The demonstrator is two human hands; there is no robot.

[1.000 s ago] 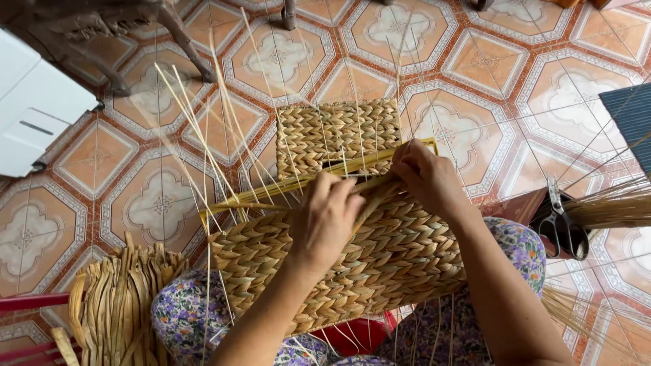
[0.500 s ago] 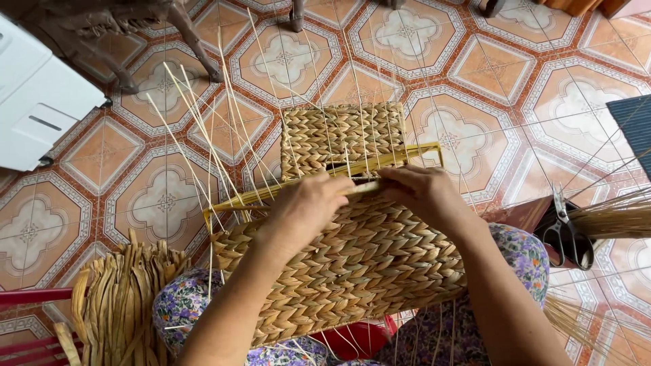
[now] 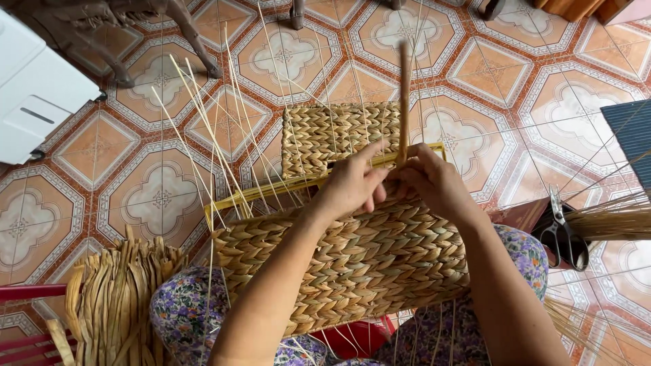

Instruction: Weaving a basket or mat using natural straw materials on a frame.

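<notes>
Patterned ceramic floor tiles (image 3: 163,196), orange with white medallions, cover the room. Resting on the person's floral-clad lap is a woven basket panel (image 3: 359,257) of braided, tan plant fibre with a coarse herringbone texture; a second braided section (image 3: 332,135) stands beyond it, inside a yellow rectangular frame (image 3: 271,191). Thin pale stakes (image 3: 203,122) fan upward from the weave. The left hand (image 3: 352,186) and right hand (image 3: 434,183) meet at the panel's top edge, both pinching a flat, upright fibre strand (image 3: 404,102). A bundle of dried strips (image 3: 115,305) lies at lower left; black scissors (image 3: 563,230) rest at right.
</notes>
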